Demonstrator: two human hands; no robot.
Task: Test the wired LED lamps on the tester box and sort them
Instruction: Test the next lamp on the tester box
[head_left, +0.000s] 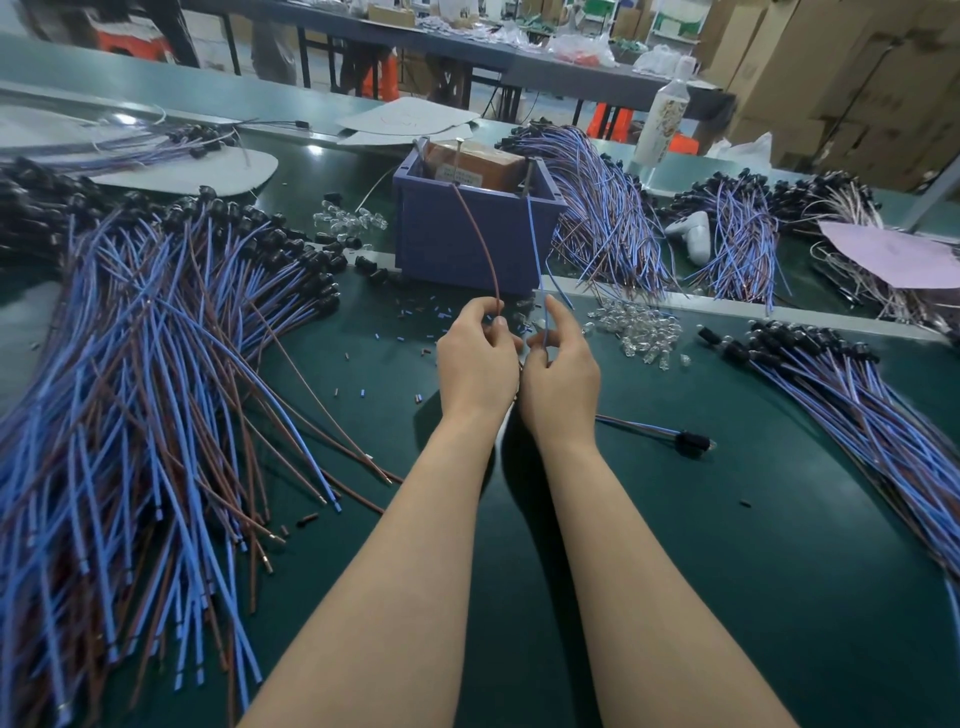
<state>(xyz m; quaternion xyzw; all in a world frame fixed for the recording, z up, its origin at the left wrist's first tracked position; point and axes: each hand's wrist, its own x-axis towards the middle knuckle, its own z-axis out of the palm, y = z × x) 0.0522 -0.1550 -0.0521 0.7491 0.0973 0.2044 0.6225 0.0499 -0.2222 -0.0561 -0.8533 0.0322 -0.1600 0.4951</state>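
One brown wire (485, 249), one blue wire (534, 244) — thin, arching.

A dark green mat (701, 545) covers my bench. In the upper right of the frame, a tall plastic bottle (662, 122) with a printed label stands upright, and brown cardboard boxes (841, 78) are stacked behind it. A pale lilac sheet of paper (893, 254) lies at the right edge. White sheets (410, 122) lie at top centre, and another white sheet (208, 174) at upper left. Across the top runs a grey table (561, 73) bearing plastic bags (582, 49), with orange stools (384, 78) beneath it.
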